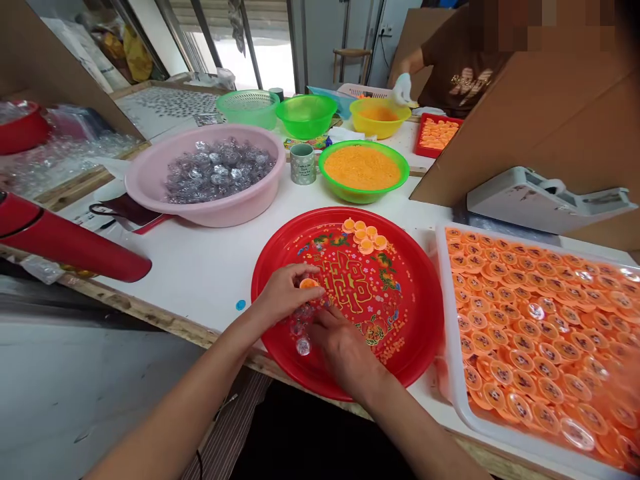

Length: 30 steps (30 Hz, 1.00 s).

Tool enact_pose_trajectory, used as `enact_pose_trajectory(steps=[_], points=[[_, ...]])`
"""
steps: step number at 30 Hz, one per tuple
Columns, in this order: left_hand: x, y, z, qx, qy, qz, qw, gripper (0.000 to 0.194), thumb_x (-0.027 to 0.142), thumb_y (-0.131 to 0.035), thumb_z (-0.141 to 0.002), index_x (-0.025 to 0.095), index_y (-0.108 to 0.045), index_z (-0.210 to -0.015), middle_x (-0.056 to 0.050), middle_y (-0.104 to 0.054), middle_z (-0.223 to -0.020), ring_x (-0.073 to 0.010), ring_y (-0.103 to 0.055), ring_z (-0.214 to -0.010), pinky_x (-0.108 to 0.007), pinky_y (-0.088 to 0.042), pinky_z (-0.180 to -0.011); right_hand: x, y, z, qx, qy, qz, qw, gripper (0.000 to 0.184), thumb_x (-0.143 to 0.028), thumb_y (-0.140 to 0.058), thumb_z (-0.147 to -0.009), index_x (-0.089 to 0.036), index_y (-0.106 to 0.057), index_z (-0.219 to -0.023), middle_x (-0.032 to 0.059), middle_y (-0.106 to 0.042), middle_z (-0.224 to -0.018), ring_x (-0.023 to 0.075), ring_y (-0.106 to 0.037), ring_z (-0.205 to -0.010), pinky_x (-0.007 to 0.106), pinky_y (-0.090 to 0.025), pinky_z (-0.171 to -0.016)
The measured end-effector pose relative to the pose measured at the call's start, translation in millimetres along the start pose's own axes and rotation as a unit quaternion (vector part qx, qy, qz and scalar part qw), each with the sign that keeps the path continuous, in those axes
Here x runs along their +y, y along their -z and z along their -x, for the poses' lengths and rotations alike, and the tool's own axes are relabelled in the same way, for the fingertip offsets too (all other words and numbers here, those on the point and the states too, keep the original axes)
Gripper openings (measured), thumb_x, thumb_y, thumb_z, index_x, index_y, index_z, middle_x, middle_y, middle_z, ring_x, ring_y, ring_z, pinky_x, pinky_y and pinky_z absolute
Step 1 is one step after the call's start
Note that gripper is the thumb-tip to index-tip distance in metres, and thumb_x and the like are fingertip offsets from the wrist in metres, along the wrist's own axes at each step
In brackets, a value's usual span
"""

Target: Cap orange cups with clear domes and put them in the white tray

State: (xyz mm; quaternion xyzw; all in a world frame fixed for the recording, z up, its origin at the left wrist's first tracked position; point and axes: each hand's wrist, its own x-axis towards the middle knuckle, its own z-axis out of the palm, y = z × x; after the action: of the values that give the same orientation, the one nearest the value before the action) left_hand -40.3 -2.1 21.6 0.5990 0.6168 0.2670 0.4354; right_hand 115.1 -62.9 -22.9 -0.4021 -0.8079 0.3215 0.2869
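My left hand (287, 290) is over the left part of a round red tray (420, 320), pinching a small round orange cup (309, 284) between thumb and fingers. Just to its right, my right hand (343, 340) is low over the tray beside small clear plastic pieces (303, 345). Its fingers are curled and their tips partly hidden, so whatever they hold cannot be made out. Several orange cups (366, 235) lie grouped at the tray's far edge. Tiny orange beads (393, 350) are scattered along its near right side.
A white bin (453, 360) of orange discs stands at right. Behind the tray are a green bowl (364, 195) of orange granules, a mug (303, 164) and a pink basin (220, 212) of clear pieces. A red flask (75, 243) lies left. Another person (450, 67) works opposite.
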Motion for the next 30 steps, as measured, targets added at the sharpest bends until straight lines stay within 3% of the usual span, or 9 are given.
enact_pose_trajectory(steps=[2,7,13,15,18,23,30], points=[[-2.0,0.7,5.9,-0.013,0.009,0.011,1.0,0.024,0.033,-0.072,-0.072,0.019,-0.072,-0.09,-0.004,-0.07,-0.091,-0.0205,-0.065,-0.084,-0.03,-0.05,-0.071,11.4,1.6,7.3,-0.007,-0.013,0.015,1.0,0.031,0.001,-0.049,-0.082,-0.023,-0.068,-0.083,0.0029,-0.064,-0.084,0.0174,-0.062,-0.081,0.028,-0.052,-0.076],[-2.6,-4.4,20.1,-0.065,0.086,0.116,0.987,0.024,0.038,-0.072,-0.076,0.019,-0.061,-0.084,0.001,-0.066,-0.073,-0.0145,-0.063,-0.062,-0.025,-0.049,-0.059,36.8,21.8,37.6,0.024,-0.108,0.036,0.993,0.024,-0.002,-0.048,-0.084,-0.018,-0.064,-0.076,0.004,-0.061,-0.079,0.0152,-0.06,-0.069,0.025,-0.049,-0.066],[-7.0,-7.6,28.3,-0.047,0.093,0.2,0.974,0.029,0.039,-0.07,-0.08,0.019,-0.065,-0.101,0.0,-0.068,-0.081,-0.0129,-0.064,-0.067,-0.022,-0.05,-0.059,27.9,33.5,38.1,0.076,-0.224,0.061,0.97,0.022,-0.005,-0.043,-0.087,-0.017,-0.06,-0.082,0.0062,-0.061,-0.08,0.0194,-0.062,-0.075,0.03,-0.049,-0.073],[-7.7,-5.8,31.6,-0.041,0.104,0.228,0.967,0.031,0.033,-0.071,-0.08,0.019,-0.065,-0.107,-0.001,-0.07,-0.089,-0.0135,-0.067,-0.074,-0.023,-0.052,-0.066,25.1,32.5,33.0,0.091,-0.222,0.07,0.968,0.021,-0.005,-0.044,-0.087,-0.017,-0.061,-0.086,0.0073,-0.062,-0.084,0.02,-0.062,-0.078,0.031,-0.049,-0.074],[-9.1,-3.8,37.3,-0.043,0.12,0.289,0.949,0.041,0.021,-0.075,-0.076,0.019,-0.062,-0.115,-0.002,-0.071,-0.103,-0.0152,-0.069,-0.086,-0.025,-0.055,-0.078,22.9,27.4,27.7,0.064,-0.192,0.091,0.975,0.02,-0.004,-0.051,-0.084,-0.018,-0.062,-0.09,0.0071,-0.062,-0.09,0.0196,-0.062,-0.08,0.029,-0.049,-0.074],[-13.2,-8.5,43.2,-0.06,0.115,0.345,0.929,0.041,0.015,-0.076,-0.075,0.016,-0.06,-0.112,-0.004,-0.071,-0.101,-0.0177,-0.07,-0.089,-0.027,-0.056,-0.082,22.2,17.7,29.5,0.023,-0.161,0.177,0.971,0.02,0.001,-0.052,-0.08,-0.016,-0.063,-0.08,0.0082,-0.061,-0.084,0.0215,-0.058,-0.078,0.03,-0.047,-0.071],[-16.7,-18.3,43.8,-0.086,0.106,0.355,0.925,0.042,0.02,-0.078,-0.073,0.018,-0.06,-0.11,-0.003,-0.067,-0.098,-0.021,-0.067,-0.098,-0.026,-0.055,-0.077,32.5,25.1,43.1,0.08,-0.186,0.037,0.979,0.02,-0.014,-0.055,-0.088,-0.02,-0.074,-0.087,0.0055,-0.069,-0.08,0.0185,-0.064,-0.074,0.029,-0.05,-0.07]])
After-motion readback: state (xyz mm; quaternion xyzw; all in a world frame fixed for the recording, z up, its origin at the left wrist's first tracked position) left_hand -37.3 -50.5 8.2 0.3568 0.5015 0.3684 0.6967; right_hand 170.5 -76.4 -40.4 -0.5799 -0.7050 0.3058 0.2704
